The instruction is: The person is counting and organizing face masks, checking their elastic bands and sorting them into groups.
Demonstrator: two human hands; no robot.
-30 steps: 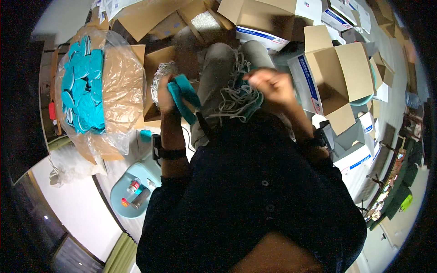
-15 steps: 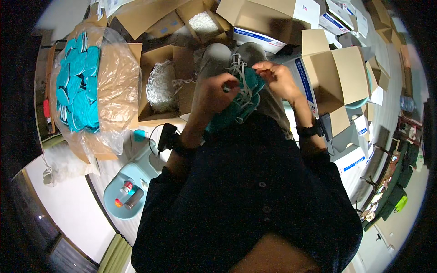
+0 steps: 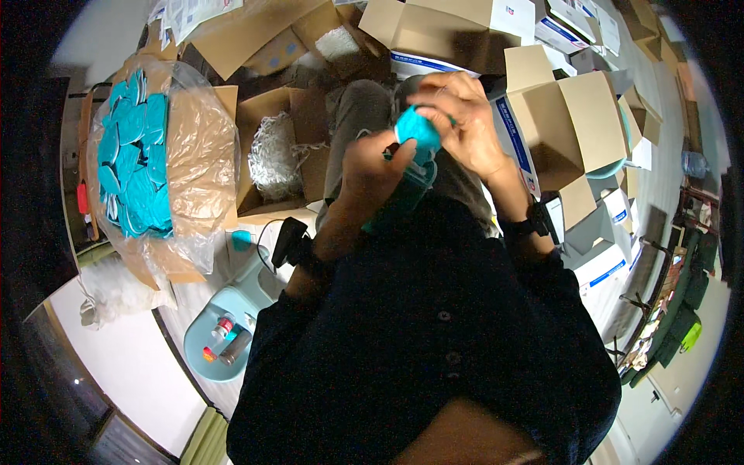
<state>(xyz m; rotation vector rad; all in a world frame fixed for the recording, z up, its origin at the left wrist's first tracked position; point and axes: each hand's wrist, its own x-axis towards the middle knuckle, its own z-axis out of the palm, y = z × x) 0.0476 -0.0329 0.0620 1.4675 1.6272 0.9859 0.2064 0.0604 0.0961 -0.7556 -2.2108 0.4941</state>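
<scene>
Above my lap a teal face mask (image 3: pixel 415 126) is held up between my two hands. My left hand (image 3: pixel 367 166) pinches its near left edge with thumb and fingers. My right hand (image 3: pixel 463 122) grips the far right side, its fingers curled and slightly blurred. Below them, more teal masks (image 3: pixel 408 190) lie on my lap, partly hidden by my left hand and dark top. White ear loops show among these.
A plastic-lined carton (image 3: pixel 203 147) full of teal masks (image 3: pixel 139 155) stands at left. Beside it, a box (image 3: pixel 306 116) holds a heap of white elastic loops (image 3: pixel 273 155). Open cartons (image 3: pixel 593 124) stand at right. A pale blue stool (image 3: pixel 203 360) carries bottles at lower left.
The mask between my hands has come up and turned its teal outer face upward. My right hand has moved in over it; the white loops seen on top before are mostly hidden.
</scene>
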